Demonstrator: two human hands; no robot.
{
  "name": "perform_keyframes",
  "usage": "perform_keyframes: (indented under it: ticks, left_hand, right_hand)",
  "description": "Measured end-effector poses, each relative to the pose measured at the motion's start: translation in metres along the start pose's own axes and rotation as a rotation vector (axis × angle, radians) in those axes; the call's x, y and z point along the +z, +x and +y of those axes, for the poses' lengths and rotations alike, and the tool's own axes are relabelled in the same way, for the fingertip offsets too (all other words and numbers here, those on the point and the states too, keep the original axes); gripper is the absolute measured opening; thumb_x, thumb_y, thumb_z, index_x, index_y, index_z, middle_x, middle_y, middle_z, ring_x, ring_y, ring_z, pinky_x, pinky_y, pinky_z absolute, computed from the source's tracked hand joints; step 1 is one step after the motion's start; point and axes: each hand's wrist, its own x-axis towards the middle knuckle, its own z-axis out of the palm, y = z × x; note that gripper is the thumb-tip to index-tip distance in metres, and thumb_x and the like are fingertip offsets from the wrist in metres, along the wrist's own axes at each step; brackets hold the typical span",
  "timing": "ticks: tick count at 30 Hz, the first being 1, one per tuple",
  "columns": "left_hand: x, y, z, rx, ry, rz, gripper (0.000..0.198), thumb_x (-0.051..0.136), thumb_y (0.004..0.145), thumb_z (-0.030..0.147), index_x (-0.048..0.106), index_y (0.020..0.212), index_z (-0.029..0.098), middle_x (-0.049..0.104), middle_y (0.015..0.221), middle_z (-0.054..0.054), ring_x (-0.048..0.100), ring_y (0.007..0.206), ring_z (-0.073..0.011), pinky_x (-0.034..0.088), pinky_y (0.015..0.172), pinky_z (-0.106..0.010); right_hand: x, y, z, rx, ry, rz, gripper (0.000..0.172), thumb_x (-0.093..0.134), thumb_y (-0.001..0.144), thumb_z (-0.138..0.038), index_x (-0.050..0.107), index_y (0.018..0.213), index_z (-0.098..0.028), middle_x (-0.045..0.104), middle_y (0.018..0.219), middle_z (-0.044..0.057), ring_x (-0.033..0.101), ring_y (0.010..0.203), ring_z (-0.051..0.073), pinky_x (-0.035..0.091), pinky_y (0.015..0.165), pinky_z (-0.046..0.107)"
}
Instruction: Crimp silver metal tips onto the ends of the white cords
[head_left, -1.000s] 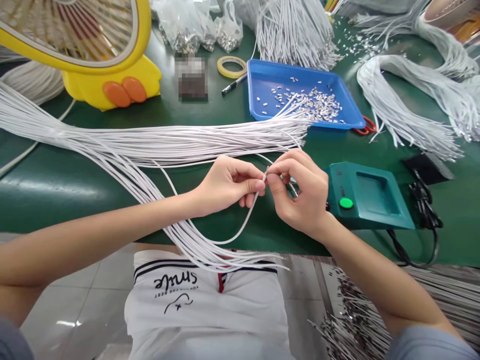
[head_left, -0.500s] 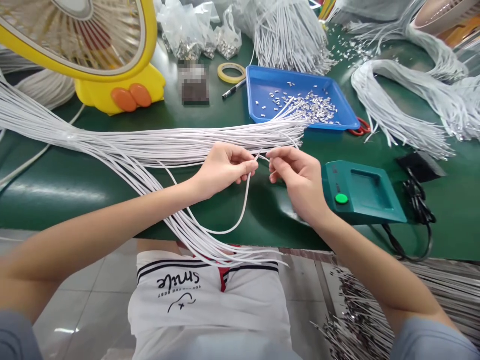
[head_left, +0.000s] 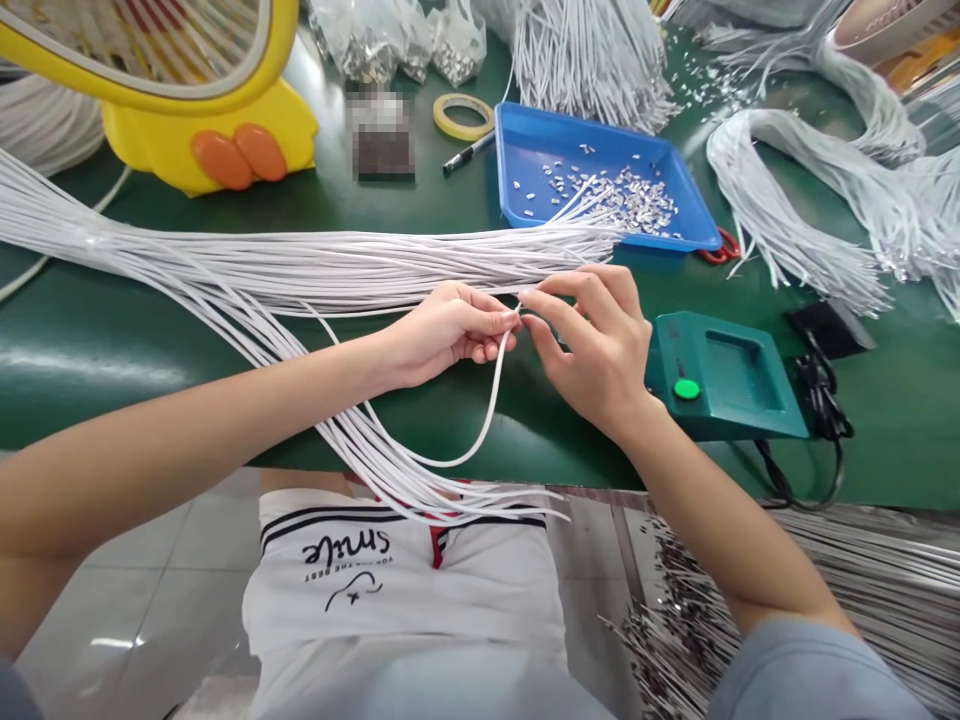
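My left hand (head_left: 469,330) pinches a white cable (head_left: 491,395) close to its end, between thumb and forefinger. From there the cable hangs in a loop below the hand and runs back to the left. At the cable's tip, the bent fingers of my right hand (head_left: 589,345) close in on the thin end; detail there is too small to make out. Behind both hands lies a thick bundle of white cables (head_left: 337,265), its ends resting at the tray's edge. A smaller group of cables (head_left: 375,465) drapes over the table's front edge.
A blue tray (head_left: 517,150) holds small metal pieces (head_left: 637,205). Right of my hand sits a green device (head_left: 679,345) with a bright green button and black cord. A yellow fan (head_left: 172,140), tape roll (head_left: 459,117), pen (head_left: 469,153) and more cable bundles (head_left: 795,200) stand around.
My right hand has moved slightly left, its fingers now at the cable tip held by my left hand. The whole view has shifted a little.
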Motion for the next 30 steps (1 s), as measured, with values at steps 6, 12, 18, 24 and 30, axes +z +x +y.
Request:
perform_keyframes:
  ticks: [6,12,18,24,30]
  left_hand:
    - [0.000,0.000,0.000,-0.035,0.006,-0.023,0.015,0.070,0.077,0.009,0.068,0.063,0.005,0.063,0.057,-0.005,0.052,0.044,-0.0032,0.040,0.042,-0.011]
    - [0.003,-0.002,0.000,-0.031,0.029,-0.028,0.019,0.078,0.073,0.015,0.067,0.061,0.006,0.063,0.058,-0.004,0.051,0.045,-0.0021,0.041,0.043,-0.011]
    - [0.008,-0.004,-0.009,0.105,0.192,-0.005,0.023,0.081,0.072,0.028,0.069,0.074,0.008,0.066,0.065,-0.004,0.060,0.055,-0.0080,0.051,0.055,-0.020]
    - [-0.006,-0.006,-0.009,0.806,1.171,0.188,0.014,0.061,0.084,0.020,0.068,0.073,0.017,0.068,0.071,-0.006,0.063,0.072,-0.0171,0.048,0.073,-0.031]
    - [-0.013,-0.005,-0.005,0.992,1.218,0.169,0.017,0.053,0.086,0.018,0.067,0.077,0.017,0.068,0.074,-0.006,0.063,0.069,-0.0150,0.046,0.066,-0.027]
  right_hand:
    - [0.003,-0.002,0.002,-0.022,-0.002,-0.024,0.017,0.054,0.093,-0.018,0.069,0.096,-0.028,0.071,0.097,0.003,0.056,0.102,0.019,0.048,0.073,0.028]
    - [0.000,-0.004,0.001,0.083,0.098,-0.136,0.022,0.049,0.095,-0.023,0.070,0.087,-0.028,0.071,0.087,0.005,0.057,0.094,0.021,0.048,0.081,0.035]
    - [-0.007,-0.001,-0.008,0.257,0.197,-0.104,0.019,0.055,0.088,-0.026,0.067,0.073,-0.024,0.069,0.076,0.007,0.058,0.076,0.021,0.046,0.070,0.037]
    - [-0.012,0.011,-0.012,0.834,1.048,-0.296,0.015,0.064,0.079,-0.029,0.061,0.070,-0.017,0.053,0.064,0.001,0.043,0.057,0.011,0.032,0.051,0.026]
    - [-0.030,0.019,-0.012,1.172,1.656,-0.642,0.021,0.067,0.073,-0.032,0.054,0.069,-0.017,0.038,0.062,-0.002,0.033,0.055,0.009,0.015,0.042,0.020]
